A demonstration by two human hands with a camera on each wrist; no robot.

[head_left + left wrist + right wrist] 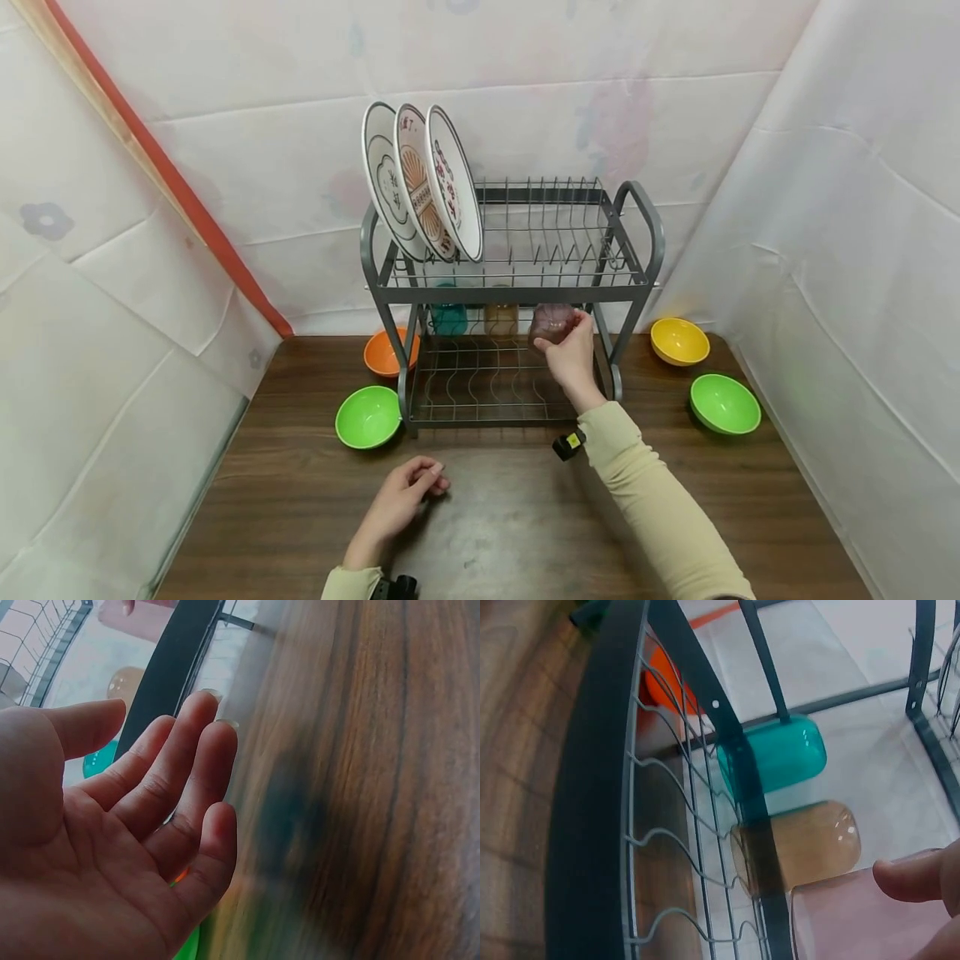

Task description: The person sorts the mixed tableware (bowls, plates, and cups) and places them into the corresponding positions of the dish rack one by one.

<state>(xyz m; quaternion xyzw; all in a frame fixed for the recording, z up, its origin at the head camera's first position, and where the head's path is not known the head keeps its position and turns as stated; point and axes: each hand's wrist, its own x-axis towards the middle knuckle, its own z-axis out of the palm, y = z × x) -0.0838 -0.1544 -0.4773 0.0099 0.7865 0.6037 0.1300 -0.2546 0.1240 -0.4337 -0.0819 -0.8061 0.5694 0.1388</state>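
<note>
In the head view my right hand [572,350] reaches into the lower tier of a grey two-tier dish rack [517,295] and grips a pinkish-purple clear cup [551,323]. The right wrist view shows my thumb [911,876] along the side of that cup [855,919]. Left of it on the same tier stand an amber cup [501,320] and a teal cup [448,319], their tops partly behind the upper tier's front bar. My left hand [405,493] is low in front of the rack, its fingers loosely bent and holding nothing, as the left wrist view confirms.
Three patterned plates [431,187] lean upright at the left of the upper tier. Orange [382,357] and green bowls [367,418] sit left of the rack, yellow [679,342] and another green bowl [724,405] right of it. White sheeting [300,167] encloses the wooden table [285,500].
</note>
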